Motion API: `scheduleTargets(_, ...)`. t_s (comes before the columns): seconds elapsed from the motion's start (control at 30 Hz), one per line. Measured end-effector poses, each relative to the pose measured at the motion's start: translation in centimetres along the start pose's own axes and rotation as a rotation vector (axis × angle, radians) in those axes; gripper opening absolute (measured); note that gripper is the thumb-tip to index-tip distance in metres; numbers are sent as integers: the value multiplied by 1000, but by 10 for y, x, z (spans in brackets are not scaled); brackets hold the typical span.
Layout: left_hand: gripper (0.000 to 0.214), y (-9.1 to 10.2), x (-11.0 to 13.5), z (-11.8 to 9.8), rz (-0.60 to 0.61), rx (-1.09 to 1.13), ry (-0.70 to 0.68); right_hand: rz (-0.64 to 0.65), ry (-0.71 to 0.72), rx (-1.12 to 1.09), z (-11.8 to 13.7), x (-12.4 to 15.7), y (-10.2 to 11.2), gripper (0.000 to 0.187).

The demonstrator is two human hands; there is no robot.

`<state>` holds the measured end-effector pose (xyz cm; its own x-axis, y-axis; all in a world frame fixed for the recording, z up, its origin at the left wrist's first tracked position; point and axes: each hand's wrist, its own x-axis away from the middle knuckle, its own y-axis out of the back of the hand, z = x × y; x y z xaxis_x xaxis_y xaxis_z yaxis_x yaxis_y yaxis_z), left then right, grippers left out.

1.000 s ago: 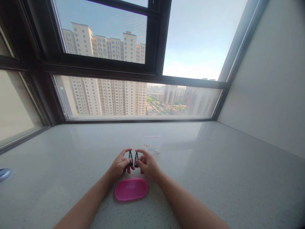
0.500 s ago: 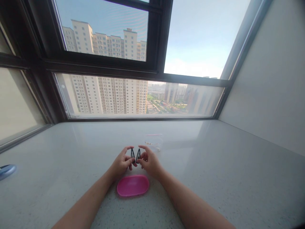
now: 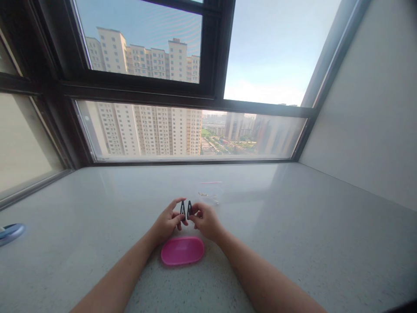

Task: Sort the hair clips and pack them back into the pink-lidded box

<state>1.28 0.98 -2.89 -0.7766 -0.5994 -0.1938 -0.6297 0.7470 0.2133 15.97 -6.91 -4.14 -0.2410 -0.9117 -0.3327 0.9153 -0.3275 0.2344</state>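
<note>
My left hand (image 3: 167, 222) pinches a black snap hair clip (image 3: 183, 209) held upright, just above the pale stone windowsill (image 3: 293, 226). My right hand (image 3: 205, 221) pinches a second black hair clip (image 3: 189, 209) right beside the first; the two clips stand side by side, almost touching. A pink oval dish (image 3: 182, 251) lies on the sill directly below and in front of both hands.
A small clear plastic bag (image 3: 210, 194) with a pink strip and something thin inside lies just beyond the hands. A blue-grey object (image 3: 11, 231) sits at the far left edge. The window frame (image 3: 182, 101) runs behind; a wall (image 3: 368, 113) closes the right side.
Both hands have risen slightly and drawn closer together, bringing the two clips nearer each other. The view has shifted a little.
</note>
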Motion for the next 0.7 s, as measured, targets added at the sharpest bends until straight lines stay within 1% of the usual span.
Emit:
scheduleTargets(0.17, 52, 0, -1, 2, -3, 5, 8, -35, -42, -40, -1, -2, 3, 7)
scheduleTargets(0.33, 52, 0, -1, 2, -9, 13, 27, -7, -73, -132, -2, -4, 3, 13)
scheduleTargets(0.5, 51, 0, -1, 4, -8, 26, 6, -28, -58, -130, -4, -5, 3, 18)
scheduleTargets(0.7, 50, 1, -2, 6, -17, 15, 1, -25, -66, -158, -2, -4, 4, 23)
